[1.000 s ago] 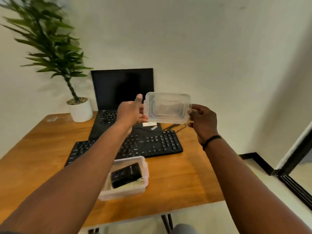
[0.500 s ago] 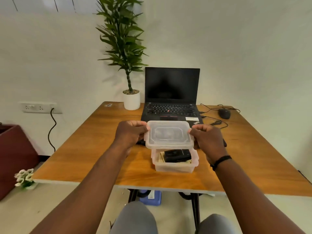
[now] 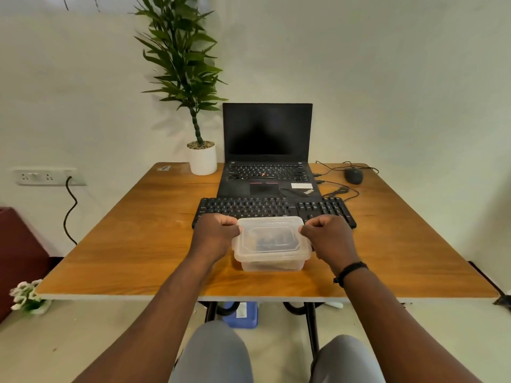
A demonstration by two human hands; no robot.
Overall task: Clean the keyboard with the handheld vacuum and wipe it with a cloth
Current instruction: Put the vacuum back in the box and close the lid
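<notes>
- One dark red box (image 3: 16,258) stands on the floor at the far left, with one small cluster of white flowers (image 3: 26,298) below it.
- One white wall socket strip (image 3: 45,176) carries one black cable (image 3: 70,211) hanging down the wall.
- One rectangular wooden table (image 3: 124,244) fills the middle of the view.
- One tall green plant in a white round pot (image 3: 202,160) sits at the table's far edge, just left of the laptop.
- The person's left hand (image 3: 214,237) grips the left edge of one clear rectangular plastic lid (image 3: 269,236), fingers curled round the rim.
- The lid rests on top of one clear plastic container (image 3: 272,262), which stands on the table near the front edge; a dark item shows dimly through the plastic, and what it is cannot be told.
- One black full-size keyboard (image 3: 273,208) lies flat just behind the container, its front edge partly hidden by the hands.
- One open black laptop with a dark screen (image 3: 266,150) stands just behind the keyboard.
- The right hand (image 3: 329,239), one black band (image 3: 349,270) on its wrist, grips the lid's right edge with curled fingers.
- One black mouse (image 3: 353,176) lies at the far right of the table, its thin cable (image 3: 337,193) looping toward the laptop.
- One blue object (image 3: 243,315) sits on the floor under the table.
- Two grey-clad knees (image 3: 213,352) show at the bottom.
</notes>
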